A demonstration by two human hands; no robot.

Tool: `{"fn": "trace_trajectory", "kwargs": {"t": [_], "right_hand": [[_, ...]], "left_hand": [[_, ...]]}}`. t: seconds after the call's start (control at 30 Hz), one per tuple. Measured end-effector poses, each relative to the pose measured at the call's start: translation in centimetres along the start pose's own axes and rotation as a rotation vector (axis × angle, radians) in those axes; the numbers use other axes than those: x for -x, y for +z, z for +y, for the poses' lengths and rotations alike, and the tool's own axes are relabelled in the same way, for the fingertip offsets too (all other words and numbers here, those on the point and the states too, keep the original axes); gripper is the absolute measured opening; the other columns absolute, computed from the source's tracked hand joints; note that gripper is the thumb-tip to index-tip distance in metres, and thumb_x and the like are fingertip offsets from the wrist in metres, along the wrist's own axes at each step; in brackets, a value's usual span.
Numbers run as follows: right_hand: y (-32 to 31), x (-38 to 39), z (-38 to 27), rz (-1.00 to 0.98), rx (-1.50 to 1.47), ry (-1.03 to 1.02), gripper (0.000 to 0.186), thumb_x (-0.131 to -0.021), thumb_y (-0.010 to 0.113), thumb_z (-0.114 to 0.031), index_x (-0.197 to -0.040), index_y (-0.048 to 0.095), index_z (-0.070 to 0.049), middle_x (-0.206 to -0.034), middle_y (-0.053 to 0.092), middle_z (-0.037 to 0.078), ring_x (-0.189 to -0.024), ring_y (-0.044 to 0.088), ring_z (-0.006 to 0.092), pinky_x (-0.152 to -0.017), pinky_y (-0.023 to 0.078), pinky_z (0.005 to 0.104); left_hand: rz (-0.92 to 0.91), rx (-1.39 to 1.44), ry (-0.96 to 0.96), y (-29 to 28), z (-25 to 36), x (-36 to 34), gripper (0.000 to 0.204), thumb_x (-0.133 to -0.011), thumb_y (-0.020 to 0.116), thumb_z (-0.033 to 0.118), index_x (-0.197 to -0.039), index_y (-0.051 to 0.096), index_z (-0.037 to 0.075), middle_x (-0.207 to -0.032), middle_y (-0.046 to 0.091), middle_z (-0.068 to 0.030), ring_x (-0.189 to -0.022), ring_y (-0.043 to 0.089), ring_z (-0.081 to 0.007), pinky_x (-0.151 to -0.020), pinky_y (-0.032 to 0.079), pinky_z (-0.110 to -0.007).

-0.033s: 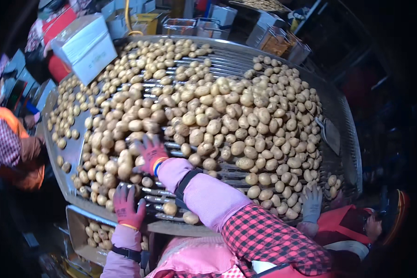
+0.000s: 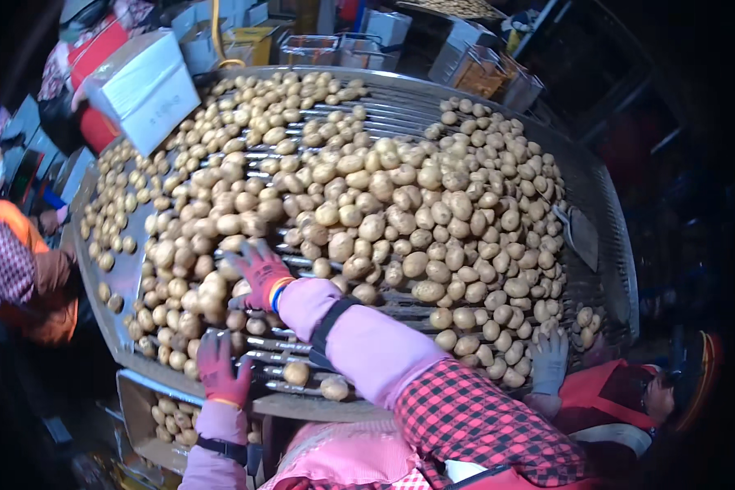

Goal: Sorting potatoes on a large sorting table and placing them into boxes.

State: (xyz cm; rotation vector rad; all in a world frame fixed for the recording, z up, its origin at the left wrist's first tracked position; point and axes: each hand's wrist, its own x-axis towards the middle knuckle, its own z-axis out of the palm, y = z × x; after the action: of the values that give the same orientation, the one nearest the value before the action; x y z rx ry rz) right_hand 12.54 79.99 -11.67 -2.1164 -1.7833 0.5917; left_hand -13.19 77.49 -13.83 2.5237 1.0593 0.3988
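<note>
A large mass of round, pale brown potatoes (image 2: 465, 212) lies on a slatted metal sorting table (image 2: 388, 114). My right hand (image 2: 260, 276), in a pink glove with darker fingertips, reaches across to the middle-left of the table, fingers spread at the edge of the potato pile. My left hand (image 2: 223, 377), gloved alike, is near the front-left rim, fingers apart and extended beside the potatoes. I cannot make out either hand holding a potato. Two single potatoes (image 2: 296, 373) sit on the slats to the right of my left hand.
A worker in an orange vest (image 2: 33, 278) stands at left. A co-worker's grey-gloved hand (image 2: 550, 359) rests at the front right. A white box (image 2: 143, 90) sits on the back-left rim. Crates (image 2: 482, 73) stand behind the table; a box of potatoes (image 2: 155, 449) is below the front-left edge.
The whole view has shifted very slightly. Both of my hands keep nearly the same place and open posture among the potatoes.
</note>
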Motion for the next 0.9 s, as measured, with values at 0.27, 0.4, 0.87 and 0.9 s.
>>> {"fn": "trace_trajectory", "kwargs": {"t": [0.27, 0.4, 0.87, 0.9], "right_hand": [[-21.3, 17.7, 35.9, 0.933, 0.255, 0.424, 0.047, -0.092, 0.063, -0.022, -0.134, 0.052, -0.004, -0.123, 0.062, 0.023, -0.113, 0.06, 0.037, -0.096, 0.048, 0.0416], [-21.7, 19.4, 41.6, 0.801, -0.251, 0.754, 0.052, -0.101, 0.046, -0.035, -0.142, 0.048, -0.003, -0.138, 0.053, 0.018, -0.127, 0.052, 0.0277, -0.108, 0.039, 0.037], [-9.9, -0.7, 33.1, 0.644, -0.655, 0.334, 0.043, -0.101, 0.051, -0.032, -0.132, 0.055, -0.002, -0.136, 0.053, 0.016, -0.127, 0.05, 0.0247, -0.109, 0.039, 0.0338], [-8.4, -1.2, 30.8, 0.672, -0.367, 0.288, 0.05, -0.094, 0.058, -0.038, -0.134, 0.056, -0.008, -0.139, 0.05, 0.02, -0.128, 0.049, 0.0326, -0.108, 0.04, 0.0406]], "left_hand": [[-0.005, 0.023, 0.006, -0.6, 0.5, -0.6, 0.056, -0.082, 0.067, 0.016, -0.134, 0.053, 0.002, -0.141, 0.049, -0.0207, -0.132, 0.043, -0.0427, -0.112, 0.031, -0.053], [-0.036, 0.002, -0.001, -1.1, 1.1, -1.4, 0.057, -0.08, 0.069, 0.017, -0.132, 0.054, 0.003, -0.139, 0.051, -0.0206, -0.131, 0.043, -0.044, -0.111, 0.031, -0.055], [-0.046, 0.048, 0.012, -1.1, 1.8, -1.7, 0.054, -0.081, 0.069, 0.02, -0.131, 0.055, 0.003, -0.136, 0.053, -0.0183, -0.131, 0.044, -0.0428, -0.112, 0.031, -0.055], [-0.031, 0.052, 0.012, -0.9, 1.7, -1.7, 0.055, -0.082, 0.069, 0.021, -0.131, 0.055, 0.003, -0.136, 0.053, -0.0183, -0.131, 0.044, -0.0428, -0.111, 0.031, -0.055]]}}
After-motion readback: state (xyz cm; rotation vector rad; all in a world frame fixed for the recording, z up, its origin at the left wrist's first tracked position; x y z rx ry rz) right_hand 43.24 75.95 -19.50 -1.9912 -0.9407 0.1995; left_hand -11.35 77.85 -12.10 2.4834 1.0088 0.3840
